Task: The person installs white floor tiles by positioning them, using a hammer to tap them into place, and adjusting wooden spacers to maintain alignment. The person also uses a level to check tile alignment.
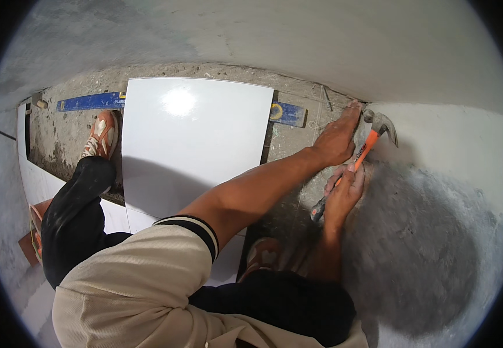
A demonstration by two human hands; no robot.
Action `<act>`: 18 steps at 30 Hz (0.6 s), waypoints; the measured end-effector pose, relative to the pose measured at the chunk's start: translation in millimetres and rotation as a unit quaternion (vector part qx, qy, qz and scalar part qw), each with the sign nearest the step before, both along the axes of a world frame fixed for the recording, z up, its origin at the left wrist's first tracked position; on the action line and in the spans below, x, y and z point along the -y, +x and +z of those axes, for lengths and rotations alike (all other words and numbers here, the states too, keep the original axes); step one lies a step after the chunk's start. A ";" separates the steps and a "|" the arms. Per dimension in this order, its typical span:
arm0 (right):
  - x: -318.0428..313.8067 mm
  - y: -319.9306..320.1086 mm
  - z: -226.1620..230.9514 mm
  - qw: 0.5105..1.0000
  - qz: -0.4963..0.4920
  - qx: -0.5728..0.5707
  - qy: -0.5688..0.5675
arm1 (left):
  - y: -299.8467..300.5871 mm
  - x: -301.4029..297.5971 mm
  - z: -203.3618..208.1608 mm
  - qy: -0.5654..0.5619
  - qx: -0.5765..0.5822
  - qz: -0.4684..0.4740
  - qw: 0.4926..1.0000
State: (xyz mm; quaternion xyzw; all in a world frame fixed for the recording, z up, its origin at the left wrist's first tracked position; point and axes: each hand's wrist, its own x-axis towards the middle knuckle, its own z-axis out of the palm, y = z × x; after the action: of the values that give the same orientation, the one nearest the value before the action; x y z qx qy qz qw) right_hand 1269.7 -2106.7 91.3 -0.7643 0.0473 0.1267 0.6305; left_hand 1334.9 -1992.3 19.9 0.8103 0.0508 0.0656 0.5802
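My right hand [346, 188] is wrapped round the handle of a claw hammer [366, 149], which has an orange shaft and a dark grip. The hammer's metal head is raised beside the wall, close to my left fingertips. My left hand [339, 138] reaches across to the corner where floor and walls meet. Its fingers are pressed together there; whatever they pinch is too small to make out. A thin pale string [317, 123] lies loosely on the floor next to this hand. Near it is a thin dark nail-like piece [327, 98].
A large glossy white tile [196, 127] covers the middle of a blue spirit level [289, 114] on the rough concrete floor [54, 130]. Plastered walls rise ahead and at right [420, 243]. Laid white tiles [42, 180] and a reddish container [38, 211] are at left. My feet flank the tile.
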 end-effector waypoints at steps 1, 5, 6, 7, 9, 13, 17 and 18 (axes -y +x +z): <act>1.4 0.7 -0.8 1.000 0.003 0.005 -0.004 | -0.2 0.1 -0.4 0.001 -0.003 -0.003 1.000; -3.1 5.1 6.6 1.000 0.007 0.011 0.004 | -1.9 2.2 -2.7 0.010 0.010 0.002 1.000; -3.0 6.6 7.0 1.000 0.008 0.025 -0.009 | -3.8 2.0 -2.9 0.006 0.010 -0.002 1.000; -3.1 7.6 6.9 0.999 0.008 0.039 -0.022 | -5.1 2.3 -2.9 0.002 0.011 -0.007 1.000; -2.3 8.8 7.0 0.997 0.008 0.060 -0.043 | -4.0 2.4 -1.7 0.000 0.005 -0.005 1.000; -0.4 9.1 3.7 0.996 0.001 0.071 -0.057 | -2.1 2.0 -1.0 0.001 -0.011 -0.014 1.000; 1.6 13.0 -2.7 0.992 0.042 0.068 -0.097 | -1.3 1.1 -4.3 0.014 0.005 -0.012 1.000; 1.7 12.8 -2.7 0.993 0.034 0.064 -0.092 | -1.9 0.2 -3.8 0.014 0.005 -0.013 1.000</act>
State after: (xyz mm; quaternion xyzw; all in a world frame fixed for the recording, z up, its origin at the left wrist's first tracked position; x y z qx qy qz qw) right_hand 1282.5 -2108.4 88.6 -0.8268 -0.0078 0.0939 0.5546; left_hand 1333.0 -1992.5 16.1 0.8185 0.0363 0.0628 0.5699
